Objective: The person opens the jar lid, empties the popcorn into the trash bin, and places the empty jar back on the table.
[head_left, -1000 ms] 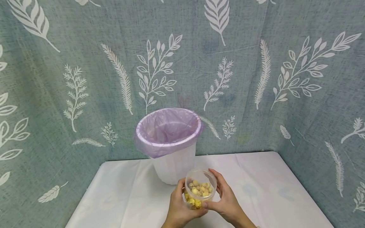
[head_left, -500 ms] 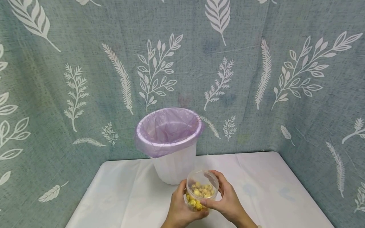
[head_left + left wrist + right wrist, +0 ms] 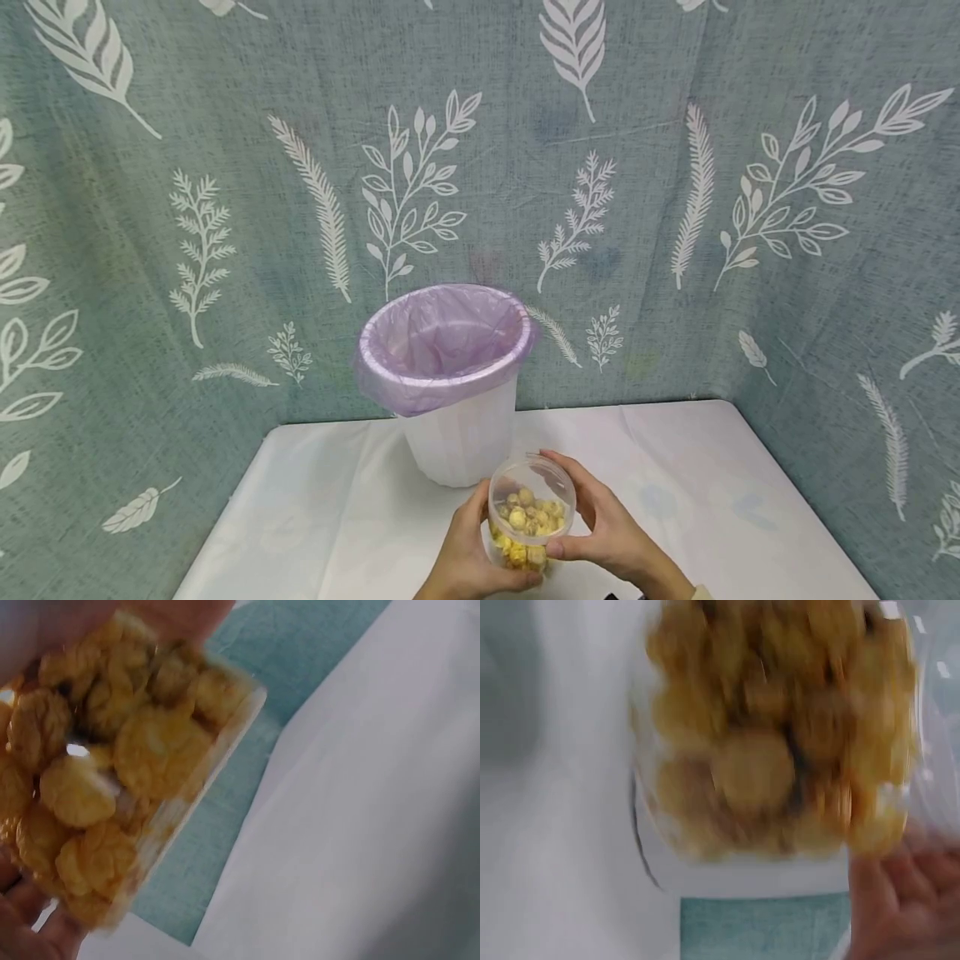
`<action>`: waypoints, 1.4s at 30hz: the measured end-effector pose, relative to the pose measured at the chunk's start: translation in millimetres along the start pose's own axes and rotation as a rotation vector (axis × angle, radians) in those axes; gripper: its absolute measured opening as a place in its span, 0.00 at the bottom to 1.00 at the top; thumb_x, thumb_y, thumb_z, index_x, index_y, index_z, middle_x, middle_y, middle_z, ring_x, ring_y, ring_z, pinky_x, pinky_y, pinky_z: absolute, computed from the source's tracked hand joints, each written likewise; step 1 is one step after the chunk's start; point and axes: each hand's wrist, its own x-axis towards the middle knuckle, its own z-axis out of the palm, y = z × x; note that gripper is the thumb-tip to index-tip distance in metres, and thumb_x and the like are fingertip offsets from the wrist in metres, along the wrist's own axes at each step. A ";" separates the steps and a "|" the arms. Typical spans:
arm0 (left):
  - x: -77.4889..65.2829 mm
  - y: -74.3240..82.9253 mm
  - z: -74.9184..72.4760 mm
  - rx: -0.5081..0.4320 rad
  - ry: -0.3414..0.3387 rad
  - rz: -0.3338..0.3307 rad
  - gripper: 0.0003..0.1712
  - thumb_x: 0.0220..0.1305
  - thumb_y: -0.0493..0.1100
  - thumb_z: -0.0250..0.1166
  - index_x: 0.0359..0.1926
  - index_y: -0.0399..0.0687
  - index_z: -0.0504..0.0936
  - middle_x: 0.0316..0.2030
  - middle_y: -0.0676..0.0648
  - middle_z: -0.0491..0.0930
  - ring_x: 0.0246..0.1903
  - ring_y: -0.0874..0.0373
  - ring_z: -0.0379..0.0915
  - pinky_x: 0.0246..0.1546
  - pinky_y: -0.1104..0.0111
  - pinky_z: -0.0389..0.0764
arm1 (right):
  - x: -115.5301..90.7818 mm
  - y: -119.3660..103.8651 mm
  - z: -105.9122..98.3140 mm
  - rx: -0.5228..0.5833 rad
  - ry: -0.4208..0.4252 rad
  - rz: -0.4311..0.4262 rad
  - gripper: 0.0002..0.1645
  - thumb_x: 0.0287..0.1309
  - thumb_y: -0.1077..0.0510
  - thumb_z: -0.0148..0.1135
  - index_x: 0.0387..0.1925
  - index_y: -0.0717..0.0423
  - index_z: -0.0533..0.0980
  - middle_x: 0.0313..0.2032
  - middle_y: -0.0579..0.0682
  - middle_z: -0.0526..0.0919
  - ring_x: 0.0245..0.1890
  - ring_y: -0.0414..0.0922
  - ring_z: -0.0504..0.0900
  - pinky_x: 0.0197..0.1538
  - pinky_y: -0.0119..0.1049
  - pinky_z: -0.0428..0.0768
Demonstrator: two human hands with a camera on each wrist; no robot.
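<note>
The grip of both hands is closed around a round, clear plastic jar [image 3: 532,477]: the person's left hand [image 3: 468,550] holds its left side, the thumb low across the front, and the right hand [image 3: 603,529] holds its right side. Yellow popcorn [image 3: 534,518] fills its lower part. The jar is over the white-covered table [image 3: 300,517], nearer the person than a white plastic bin [image 3: 457,442] lined with a translucent purple bag [image 3: 420,400]; green leaf-patterned cloth [image 3: 502,183] hangs behind.
</note>
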 end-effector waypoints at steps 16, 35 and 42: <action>0.9 1.0 15.8 0.182 0.188 -0.025 0.51 0.37 0.59 0.83 0.62 0.60 0.66 0.54 0.51 0.77 0.50 0.57 0.75 0.52 0.60 0.78 | -0.1 3.9 38.9 -0.133 0.414 0.141 0.53 0.42 0.59 0.81 0.69 0.44 0.61 0.61 0.49 0.74 0.58 0.51 0.74 0.58 0.40 0.76; 0.7 -2.4 -1.1 0.075 0.068 -0.007 0.52 0.41 0.52 0.83 0.65 0.56 0.63 0.57 0.49 0.76 0.53 0.54 0.75 0.55 0.60 0.77 | 0.8 6.8 23.8 -0.011 0.155 -0.048 0.58 0.53 0.64 0.74 0.77 0.47 0.49 0.75 0.55 0.56 0.74 0.52 0.55 0.71 0.64 0.52; 0.4 -3.8 11.8 0.165 0.204 -0.089 0.53 0.38 0.59 0.83 0.63 0.60 0.63 0.56 0.51 0.73 0.52 0.56 0.73 0.54 0.60 0.77 | 2.7 13.1 52.6 -0.124 0.487 0.081 0.59 0.45 0.61 0.79 0.74 0.43 0.55 0.70 0.48 0.65 0.69 0.50 0.65 0.67 0.66 0.58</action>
